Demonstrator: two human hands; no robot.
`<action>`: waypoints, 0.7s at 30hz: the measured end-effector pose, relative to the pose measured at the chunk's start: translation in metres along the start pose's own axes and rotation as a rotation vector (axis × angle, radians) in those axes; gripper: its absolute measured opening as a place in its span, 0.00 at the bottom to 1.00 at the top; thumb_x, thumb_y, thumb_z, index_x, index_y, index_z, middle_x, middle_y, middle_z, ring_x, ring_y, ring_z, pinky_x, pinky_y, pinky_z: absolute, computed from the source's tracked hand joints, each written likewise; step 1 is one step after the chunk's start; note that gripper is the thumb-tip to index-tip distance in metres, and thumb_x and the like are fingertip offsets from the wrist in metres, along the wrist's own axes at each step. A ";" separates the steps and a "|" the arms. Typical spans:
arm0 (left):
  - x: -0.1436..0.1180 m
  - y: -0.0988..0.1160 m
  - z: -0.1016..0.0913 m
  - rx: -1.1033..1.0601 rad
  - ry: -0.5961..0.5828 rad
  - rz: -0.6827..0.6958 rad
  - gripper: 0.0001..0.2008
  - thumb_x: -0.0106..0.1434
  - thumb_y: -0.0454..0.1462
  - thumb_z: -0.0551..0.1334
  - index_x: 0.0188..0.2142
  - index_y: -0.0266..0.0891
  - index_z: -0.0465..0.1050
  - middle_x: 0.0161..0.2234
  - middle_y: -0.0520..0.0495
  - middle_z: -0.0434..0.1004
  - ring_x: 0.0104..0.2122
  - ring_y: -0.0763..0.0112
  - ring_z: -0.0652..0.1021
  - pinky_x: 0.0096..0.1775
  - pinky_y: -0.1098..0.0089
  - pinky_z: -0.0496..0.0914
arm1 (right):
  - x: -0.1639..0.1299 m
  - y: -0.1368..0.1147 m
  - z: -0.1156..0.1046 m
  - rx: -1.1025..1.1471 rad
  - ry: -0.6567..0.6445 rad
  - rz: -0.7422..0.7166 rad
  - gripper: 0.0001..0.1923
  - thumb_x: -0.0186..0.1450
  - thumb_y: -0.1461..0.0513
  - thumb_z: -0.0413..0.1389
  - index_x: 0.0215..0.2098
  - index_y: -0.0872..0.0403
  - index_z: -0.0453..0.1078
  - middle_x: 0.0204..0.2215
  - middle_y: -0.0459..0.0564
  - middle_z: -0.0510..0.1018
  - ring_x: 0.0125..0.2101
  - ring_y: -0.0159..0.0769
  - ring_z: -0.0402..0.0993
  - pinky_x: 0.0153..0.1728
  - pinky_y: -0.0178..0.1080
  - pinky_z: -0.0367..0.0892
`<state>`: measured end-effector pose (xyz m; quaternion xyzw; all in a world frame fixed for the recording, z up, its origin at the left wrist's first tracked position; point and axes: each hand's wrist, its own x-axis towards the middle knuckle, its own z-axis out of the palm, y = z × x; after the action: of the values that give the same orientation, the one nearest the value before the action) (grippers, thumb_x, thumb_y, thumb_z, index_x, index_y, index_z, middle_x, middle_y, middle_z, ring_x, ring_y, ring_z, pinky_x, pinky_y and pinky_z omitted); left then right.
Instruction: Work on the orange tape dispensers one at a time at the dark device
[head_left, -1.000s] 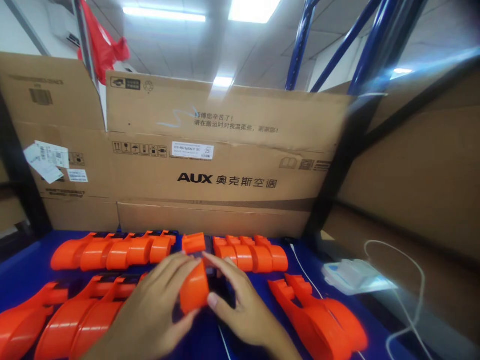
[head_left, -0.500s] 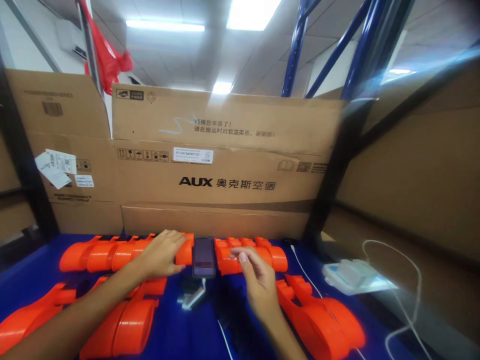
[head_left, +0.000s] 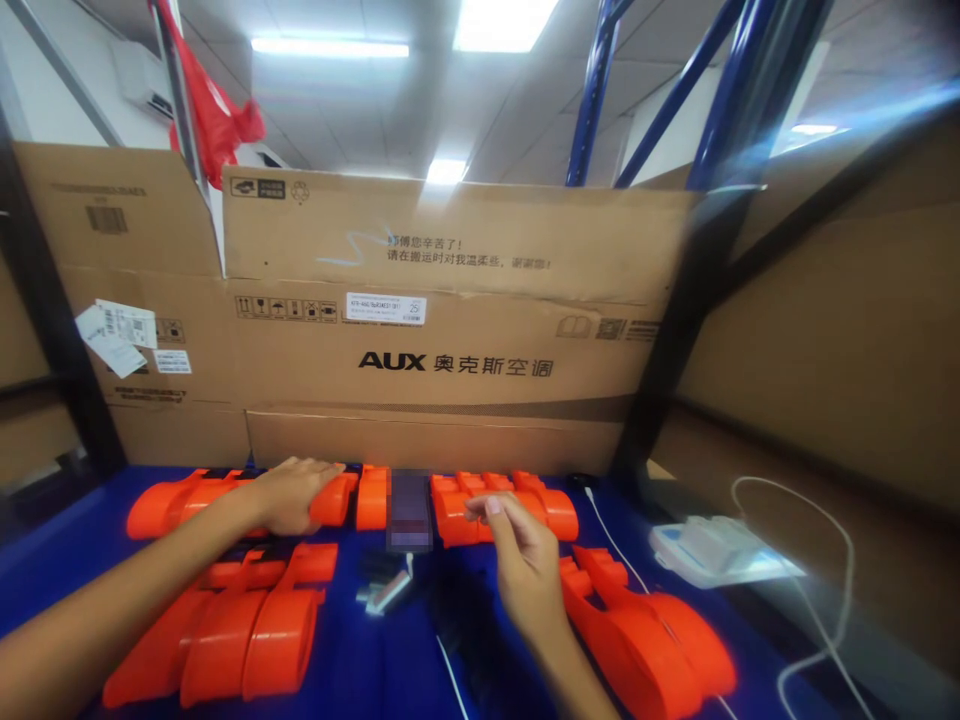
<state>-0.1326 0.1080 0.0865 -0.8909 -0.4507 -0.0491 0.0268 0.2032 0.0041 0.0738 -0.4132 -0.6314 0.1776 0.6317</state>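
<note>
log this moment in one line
left hand: at back-left orange parts | right hand: near back-right orange parts | phone: between them

From the wearer's head, one view faces forward across the nearby blue tabletop [head_left: 360, 665] to cardboard [head_left: 450, 400].

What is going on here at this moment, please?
A person's left hand is at the back-left row of orange parts; its exact grip is hidden. The right hand, loosely curled and seemingly empty, is near the back-right row. A dark phone lies between these rows.
</note>
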 end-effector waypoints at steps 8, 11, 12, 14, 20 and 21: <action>-0.012 0.002 0.001 -0.012 0.035 -0.008 0.37 0.48 0.41 0.67 0.61 0.44 0.68 0.53 0.37 0.76 0.50 0.44 0.77 0.53 0.51 0.66 | 0.000 -0.004 0.000 -0.006 -0.012 -0.005 0.19 0.73 0.51 0.50 0.38 0.52 0.78 0.34 0.52 0.82 0.36 0.45 0.77 0.38 0.43 0.70; -0.013 0.007 -0.007 -0.011 0.066 0.009 0.39 0.48 0.42 0.67 0.61 0.42 0.68 0.53 0.36 0.74 0.51 0.44 0.76 0.54 0.53 0.66 | 0.000 -0.003 0.000 -0.013 -0.020 -0.011 0.18 0.73 0.51 0.50 0.37 0.52 0.78 0.34 0.52 0.82 0.35 0.44 0.77 0.38 0.43 0.70; -0.014 0.009 -0.012 -0.010 0.083 0.019 0.39 0.48 0.42 0.67 0.62 0.41 0.67 0.54 0.35 0.73 0.51 0.44 0.75 0.54 0.53 0.66 | 0.000 -0.003 0.000 -0.016 -0.020 -0.012 0.18 0.73 0.51 0.50 0.37 0.52 0.78 0.34 0.52 0.81 0.35 0.44 0.77 0.38 0.42 0.70; -0.014 0.011 -0.024 -0.010 0.128 0.048 0.41 0.49 0.41 0.66 0.64 0.41 0.65 0.54 0.36 0.72 0.52 0.44 0.74 0.54 0.54 0.67 | 0.000 -0.003 0.000 -0.022 -0.019 -0.018 0.18 0.73 0.52 0.51 0.37 0.52 0.78 0.34 0.52 0.81 0.35 0.44 0.77 0.38 0.42 0.70; -0.027 0.023 -0.074 -0.011 0.257 0.069 0.42 0.52 0.39 0.65 0.68 0.44 0.58 0.52 0.41 0.69 0.51 0.51 0.73 0.54 0.57 0.68 | 0.001 -0.008 -0.001 -0.027 -0.032 -0.039 0.18 0.73 0.52 0.51 0.36 0.52 0.78 0.31 0.50 0.80 0.34 0.43 0.76 0.39 0.42 0.69; -0.032 0.029 -0.083 -0.026 0.290 0.066 0.42 0.53 0.39 0.64 0.68 0.44 0.57 0.52 0.41 0.69 0.51 0.52 0.73 0.54 0.58 0.68 | 0.001 -0.008 -0.001 -0.016 -0.048 -0.034 0.18 0.73 0.52 0.51 0.36 0.52 0.78 0.31 0.51 0.80 0.35 0.43 0.76 0.40 0.42 0.69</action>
<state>-0.1333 0.0578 0.1651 -0.8891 -0.4120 -0.1820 0.0818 0.2019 -0.0009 0.0806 -0.4030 -0.6547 0.1716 0.6160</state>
